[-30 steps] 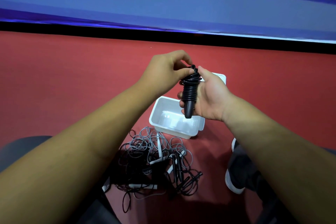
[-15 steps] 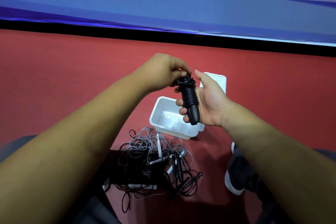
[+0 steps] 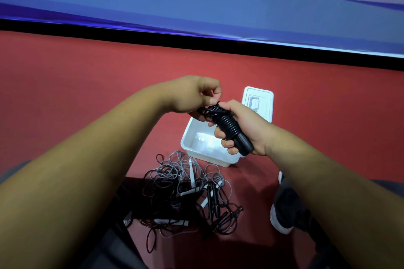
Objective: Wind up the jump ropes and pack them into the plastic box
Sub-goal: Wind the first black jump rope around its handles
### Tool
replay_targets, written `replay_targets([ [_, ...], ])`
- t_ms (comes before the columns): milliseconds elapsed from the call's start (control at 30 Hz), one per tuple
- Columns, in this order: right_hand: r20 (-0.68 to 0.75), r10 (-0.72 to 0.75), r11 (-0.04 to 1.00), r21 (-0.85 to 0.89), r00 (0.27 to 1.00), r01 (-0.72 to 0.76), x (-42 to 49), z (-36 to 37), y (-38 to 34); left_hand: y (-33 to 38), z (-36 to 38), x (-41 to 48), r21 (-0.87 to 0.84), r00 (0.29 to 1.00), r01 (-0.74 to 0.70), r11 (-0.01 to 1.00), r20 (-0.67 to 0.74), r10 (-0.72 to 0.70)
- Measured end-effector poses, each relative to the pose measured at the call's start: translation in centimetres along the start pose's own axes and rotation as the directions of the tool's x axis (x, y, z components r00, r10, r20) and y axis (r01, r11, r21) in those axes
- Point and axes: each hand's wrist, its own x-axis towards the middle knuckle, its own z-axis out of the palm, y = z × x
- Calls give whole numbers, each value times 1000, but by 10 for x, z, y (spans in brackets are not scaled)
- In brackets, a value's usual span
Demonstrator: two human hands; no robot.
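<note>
My right hand [image 3: 242,129] grips a black jump rope [image 3: 229,128] wound tightly around its handles, tilted with the handle end pointing down to the right. My left hand [image 3: 192,96] pinches the loose cord end at the top of that bundle. Both hands hover above the white plastic box [image 3: 197,155], which stands open on the red floor. Its white lid [image 3: 259,102] lies just behind it. A tangled pile of grey and black jump ropes [image 3: 185,192] with white and black handles lies on the floor in front of the box.
A blue banner [image 3: 196,2] with white lettering and a black strip along its foot borders the red floor at the back. My dark shoe [image 3: 286,209] with a white sole rests to the right of the rope pile. My dark trouser legs fill the lower corners.
The wound black rope has tilted from upright to slanting down right. Both hands have dropped slightly, and my left hand now works at the bundle's upper left end.
</note>
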Motion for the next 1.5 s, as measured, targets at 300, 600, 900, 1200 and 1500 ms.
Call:
replay_targets([
  [300,2,8,988,-151,1000,-8,-1,-1,-2,-5,7,17,-537,933,-19,844,-313,-178],
  [600,-78,-56,997,-62,995,51,-4,-6,-6,0,9,22,-864,926,-37,503,-219,-308],
  [900,-117,-142,950,-295,983,102,4,-11,-14,5,4,25,-912,798,-276,302,-393,-456],
  [1200,-240,-185,962,-243,953,125,24,-15,2,-22,16,27,-381,847,-136,915,-524,-92],
  [1500,-374,-132,926,-377,918,-20,83,-37,20,-71,35,58,-208,877,70,976,-454,-160],
])
